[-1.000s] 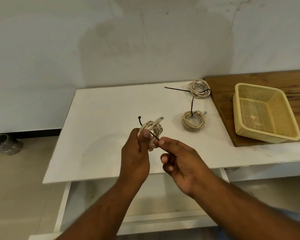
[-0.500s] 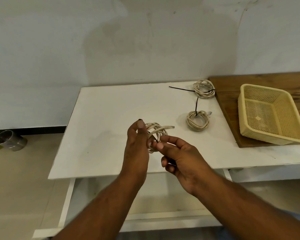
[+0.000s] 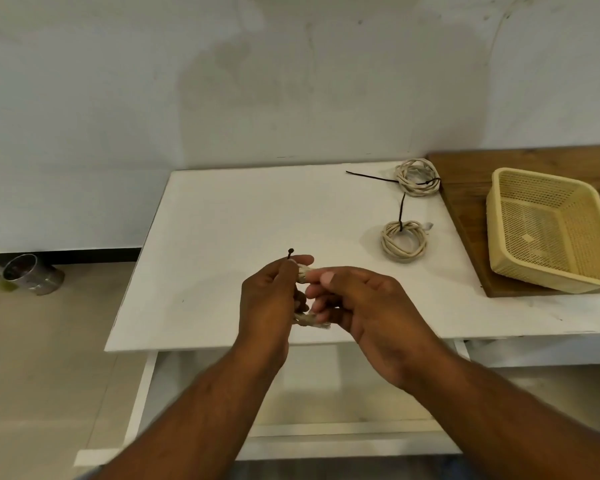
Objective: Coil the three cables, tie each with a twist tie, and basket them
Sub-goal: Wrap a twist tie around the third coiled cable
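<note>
We hold the third coil (image 3: pixel 303 271) in the air over the front of the table (image 3: pixel 239 220), between both hands, since tying takes two: one to clamp the loops, one to work the wire; our left hand (image 3: pixel 274 299) pinches the top of the coil between thumb and forefinger, and the black end of the tie (image 3: pixel 290 251) pokes up just above them; our right hand (image 3: pixel 371 313) is closed on the coil from the other side, thumb pressed on top and fingers curled underneath; whether it also has the tie's other end we cannot tell, as the fingers hide it.

The near coil (image 3: pixel 404 242) and the far coil (image 3: pixel 417 177) lie on the table to our right, each with a black tie and a long loose tail; we judge they are parked there, close to the board (image 3: pixel 465 174) and the basket (image 3: pixel 541 230), for a short carry later; none is in the basket yet.

The held coil is thin cream cable, squeezed from a ring into a narrow bundle; only two bits show, one between the thumbs and one below the fingers; it looks springy, so we judge the loops would open if either grip eased.
</note>
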